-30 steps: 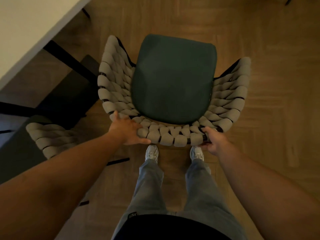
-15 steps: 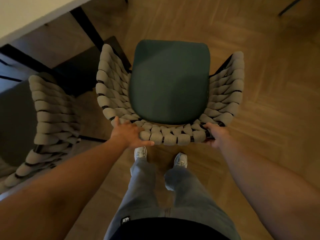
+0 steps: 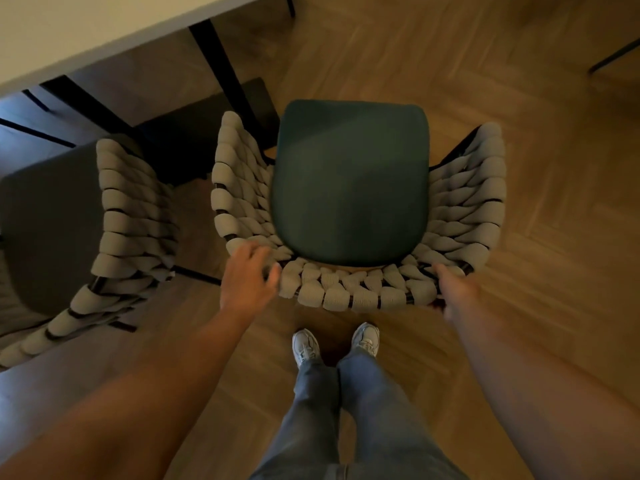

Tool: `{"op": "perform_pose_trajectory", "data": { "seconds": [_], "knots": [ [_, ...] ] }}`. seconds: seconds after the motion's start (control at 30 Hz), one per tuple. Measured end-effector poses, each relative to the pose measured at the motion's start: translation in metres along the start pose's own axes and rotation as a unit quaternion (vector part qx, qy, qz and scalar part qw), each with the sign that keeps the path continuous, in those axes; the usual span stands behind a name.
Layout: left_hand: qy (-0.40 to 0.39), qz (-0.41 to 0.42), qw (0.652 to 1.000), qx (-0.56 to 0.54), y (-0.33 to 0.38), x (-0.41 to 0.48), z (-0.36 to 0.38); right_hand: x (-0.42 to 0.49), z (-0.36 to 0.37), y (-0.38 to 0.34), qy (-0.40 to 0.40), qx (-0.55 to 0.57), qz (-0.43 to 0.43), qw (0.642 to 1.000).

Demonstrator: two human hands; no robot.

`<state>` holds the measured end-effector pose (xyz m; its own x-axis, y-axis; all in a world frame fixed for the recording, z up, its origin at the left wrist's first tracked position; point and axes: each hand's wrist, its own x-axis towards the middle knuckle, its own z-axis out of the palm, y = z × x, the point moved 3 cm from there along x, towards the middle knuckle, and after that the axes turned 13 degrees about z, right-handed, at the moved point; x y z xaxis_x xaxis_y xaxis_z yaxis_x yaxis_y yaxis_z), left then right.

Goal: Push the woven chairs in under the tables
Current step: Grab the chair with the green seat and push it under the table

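Observation:
A woven chair (image 3: 363,296) with a grey braided back and arms and a dark green seat cushion (image 3: 349,181) stands on the wood floor right in front of me. My left hand (image 3: 247,277) lies over the left rear corner of its backrest, fingers curled on the weave. At the right rear corner, my right hand (image 3: 450,289) grips the rim. A white table (image 3: 86,32) with a black leg (image 3: 221,64) fills the upper left; the chair's front left arm is near that leg. The seat is outside the tabletop's edge.
A second woven chair (image 3: 128,216) with a dark seat stands at the left, partly under the table, close beside the first one. My feet in white shoes (image 3: 334,342) are just behind the chair. Wood floor spreads to the right, with a thin black leg (image 3: 613,57) at the far upper right.
The chair and I have turned and shifted toward the table; the table leg and the second chair have come further into view. Both hands stay on the backrest, and my feet have stepped closer together.

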<state>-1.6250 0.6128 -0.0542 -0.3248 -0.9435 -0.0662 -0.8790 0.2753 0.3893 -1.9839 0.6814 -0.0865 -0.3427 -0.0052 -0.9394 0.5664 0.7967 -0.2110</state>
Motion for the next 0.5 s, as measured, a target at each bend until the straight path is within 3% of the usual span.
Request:
{"op": "perform_pose_trajectory", "data": {
  "seconds": [0.07,0.1,0.2,0.27,0.5],
  "knots": [
    [0.092,-0.138,0.985,-0.041,-0.012,0.004,-0.006,-0.001,0.003,0.005,-0.004,0.026,-0.001,1.0],
    [0.116,-0.23,0.961,-0.106,-0.018,0.007,-0.008,0.0,0.006,0.01,-0.013,0.041,0.008,0.999],
    [0.09,-0.443,0.821,-0.348,-0.031,0.019,0.004,0.003,0.021,0.035,-0.088,0.105,0.07,0.988],
    [0.059,-0.484,0.745,-0.455,-0.035,0.024,0.016,0.006,0.03,0.048,-0.129,0.126,0.094,0.979],
    [0.094,-0.502,0.724,-0.463,-0.053,0.022,0.034,0.021,0.028,0.05,-0.102,0.062,0.074,0.99]
  ]
}}
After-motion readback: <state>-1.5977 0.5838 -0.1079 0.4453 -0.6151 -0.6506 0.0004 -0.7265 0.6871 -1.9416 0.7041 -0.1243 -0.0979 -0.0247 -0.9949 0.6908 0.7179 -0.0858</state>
